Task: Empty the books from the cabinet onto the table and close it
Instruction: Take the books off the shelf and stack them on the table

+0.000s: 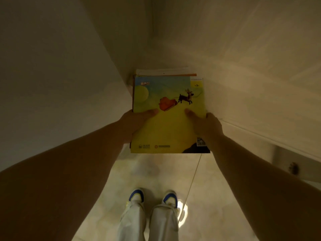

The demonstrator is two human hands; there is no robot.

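Observation:
A stack of books (166, 108) is held flat in front of me, its top cover yellow-green with a reindeer and a red sleigh. White and orange-edged books show under it at the far end. My left hand (137, 122) grips the stack's left edge, thumb on the cover. My right hand (205, 126) grips the right edge the same way. The far end of the stack lies inside the white cabinet (251, 75), whose walls rise on both sides. The near end juts out over the floor.
A white cabinet panel (57, 75) fills the left. At the right a lower cabinet front carries a dark round knob (293, 168). My feet in white and blue shoes (152, 199) stand on a glossy pale tiled floor (208, 206).

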